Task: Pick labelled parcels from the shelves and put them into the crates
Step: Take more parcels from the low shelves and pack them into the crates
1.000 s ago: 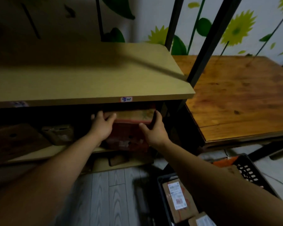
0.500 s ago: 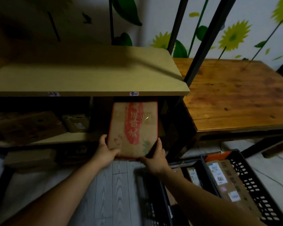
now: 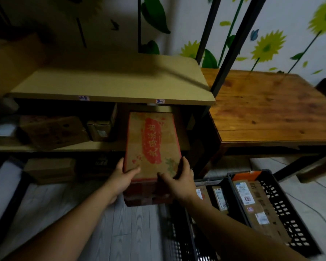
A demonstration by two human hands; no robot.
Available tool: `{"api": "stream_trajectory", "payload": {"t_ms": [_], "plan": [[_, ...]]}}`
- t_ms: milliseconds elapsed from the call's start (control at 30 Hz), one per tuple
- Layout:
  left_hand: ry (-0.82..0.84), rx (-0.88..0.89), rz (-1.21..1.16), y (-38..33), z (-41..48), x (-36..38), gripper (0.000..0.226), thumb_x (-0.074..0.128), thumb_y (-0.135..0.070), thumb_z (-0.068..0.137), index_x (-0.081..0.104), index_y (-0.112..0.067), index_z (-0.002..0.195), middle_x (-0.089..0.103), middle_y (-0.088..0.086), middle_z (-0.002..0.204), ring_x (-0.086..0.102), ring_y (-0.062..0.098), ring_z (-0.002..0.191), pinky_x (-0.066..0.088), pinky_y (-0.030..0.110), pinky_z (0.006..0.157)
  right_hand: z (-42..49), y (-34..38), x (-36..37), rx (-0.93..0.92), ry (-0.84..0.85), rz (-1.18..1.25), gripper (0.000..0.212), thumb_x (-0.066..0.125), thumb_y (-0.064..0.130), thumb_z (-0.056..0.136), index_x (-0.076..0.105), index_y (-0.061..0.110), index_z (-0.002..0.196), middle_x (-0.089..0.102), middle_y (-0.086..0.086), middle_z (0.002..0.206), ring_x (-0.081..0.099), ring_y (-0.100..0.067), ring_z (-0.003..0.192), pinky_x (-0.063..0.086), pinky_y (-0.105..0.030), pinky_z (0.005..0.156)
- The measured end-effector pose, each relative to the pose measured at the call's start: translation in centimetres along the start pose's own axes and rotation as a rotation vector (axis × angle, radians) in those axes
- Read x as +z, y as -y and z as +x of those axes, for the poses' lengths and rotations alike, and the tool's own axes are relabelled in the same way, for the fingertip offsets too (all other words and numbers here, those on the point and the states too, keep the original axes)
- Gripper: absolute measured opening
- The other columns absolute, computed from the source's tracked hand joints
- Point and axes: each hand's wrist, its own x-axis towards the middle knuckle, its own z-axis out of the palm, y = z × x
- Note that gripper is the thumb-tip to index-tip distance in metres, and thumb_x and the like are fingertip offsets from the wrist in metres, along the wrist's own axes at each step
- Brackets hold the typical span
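Cardboard parcel [image 3: 152, 144], rectangular with a red brush-stroke print, is gripped at its near corners by the left hand [image 3: 124, 178] and right hand [image 3: 179, 179], thumbs curled on top, its far end below the smooth shelf board [image 3: 111, 85]; black perforated plastic crates [image 3: 290, 213] sit just right

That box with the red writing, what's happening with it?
A person grips the cardboard box with the left hand and right hand at its near end, thumbs on top. It juts out from under the top shelf board, over the floor. To the right, black crates already hold labelled parcels. More brown boxes sit on the middle shelf.
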Motion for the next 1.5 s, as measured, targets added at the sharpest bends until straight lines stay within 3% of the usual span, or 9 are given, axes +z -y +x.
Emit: {"api": "stream_trajectory", "payload": {"t_ms": [200, 333, 467, 567, 833, 967, 1100, 1200, 1500], "plan": [[-0.027, 0.065, -0.011, -3.7, -1.4, 1.5, 0.056, 0.055, -0.036, 0.093, 0.031, -0.037, 0.143, 0.054, -0.005, 0.126, 0.055, 0.013, 0.103, 0.046, 0.024, 0.071, 0.9, 1.4, -2.8, -0.03, -0.001, 0.119, 0.086, 0.071, 0.056, 0.077, 0.029, 0.031, 0.149, 0.042, -0.001, 0.142, 0.049, -0.019, 0.121, 0.045, -0.034, 0.101], [-0.134, 0.123, 0.217, -5.3, -0.5, 1.9, 0.072, 0.059, -0.049, 0.084, 0.025, -0.038, 0.146, 0.038, 0.001, 0.147, 0.04, 0.023, 0.131, 0.036, 0.042, 0.108, 1.4, 0.6, -2.2, 0.083, 0.109, 0.301, 0.071, 0.063, 0.044, 0.09, 0.029, 0.031, 0.15, 0.05, -0.004, 0.135, 0.059, -0.013, 0.096, 0.053, -0.021, 0.074], [-0.035, 0.063, 0.322, -5.1, 0.1, 3.1, 0.077, 0.055, -0.05, 0.088, 0.014, -0.032, 0.15, 0.029, -0.001, 0.153, 0.029, 0.024, 0.139, 0.027, 0.037, 0.112, 2.5, -1.0, -1.0, 0.167, 0.119, 0.347, 0.096, 0.071, 0.073, 0.065, 0.031, 0.042, 0.147, 0.042, -0.007, 0.143, 0.058, -0.028, 0.115, 0.055, -0.04, 0.091], [0.006, 0.067, 0.356, -4.2, 0.6, 4.3, 0.079, 0.061, -0.039, 0.088, 0.014, -0.028, 0.151, 0.027, 0.001, 0.154, 0.029, 0.023, 0.14, 0.028, 0.035, 0.109, 2.8, -2.6, -0.9, 0.153, 0.117, 0.356, 0.085, 0.076, 0.057, 0.072, 0.041, 0.029, 0.144, 0.051, -0.007, 0.133, 0.06, -0.025, 0.113, 0.053, -0.039, 0.095], [-0.117, 0.233, 0.271, -4.6, 1.0, 5.9, 0.038, 0.037, -0.027, 0.101, 0.047, -0.02, 0.137, 0.048, 0.006, 0.141, 0.044, 0.022, 0.129, 0.034, 0.027, 0.1, 2.4, -4.0, -2.0, 0.121, 0.04, 0.432, 0.075, 0.074, 0.041, 0.082, 0.038, 0.02, 0.144, 0.053, -0.006, 0.131, 0.059, -0.022, 0.112, 0.052, -0.042, 0.097], [-0.277, 0.339, 0.124, -5.1, 0.6, 5.0, 0.026, 0.044, -0.015, 0.098, 0.062, -0.025, 0.113, 0.06, 0.006, 0.119, 0.055, 0.024, 0.114, 0.047, 0.04, 0.098, 2.8, -2.3, -2.6, 0.096, 0.01, 0.549, 0.056, 0.068, 0.038, 0.087, 0.043, 0.021, 0.133, 0.055, 0.001, 0.118, 0.06, -0.011, 0.1, 0.053, -0.029, 0.082], [-0.241, 0.123, 0.076, -5.1, 0.8, 2.9, 0.067, 0.058, -0.045, 0.088, 0.031, -0.025, 0.145, 0.039, 0.005, 0.146, 0.038, 0.026, 0.133, 0.036, 0.039, 0.105, 2.6, -0.9, -3.0, 0.083, -0.023, 0.594, 0.041, 0.065, 0.038, 0.09, 0.045, 0.025, 0.124, 0.056, 0.006, 0.111, 0.061, -0.014, 0.101, 0.054, -0.036, 0.088], [-0.121, -0.043, 0.109, -4.5, 0.5, 2.0, 0.098, 0.038, -0.085, 0.067, 0.014, -0.037, 0.149, 0.014, -0.003, 0.158, 0.02, 0.024, 0.143, 0.021, 0.045, 0.114, 2.7, 0.0, -3.2, 0.064, -0.026, 0.602, 0.039, 0.068, 0.036, 0.088, 0.046, 0.029, 0.12, 0.057, 0.003, 0.113, 0.062, -0.018, 0.104, 0.054, -0.045, 0.094], [-0.147, -0.022, 0.246, -5.1, 1.3, 2.4, 0.076, 0.031, -0.075, 0.081, 0.013, -0.043, 0.148, 0.012, 0.004, 0.158, 0.015, 0.03, 0.144, 0.018, 0.051, 0.115, 5.1, 0.8, -2.4, 0.122, 0.008, 0.639, 0.043, 0.065, 0.031, 0.091, 0.043, 0.021, 0.127, 0.049, -0.007, 0.129, 0.058, -0.026, 0.106, 0.053, -0.049, 0.093]]}}
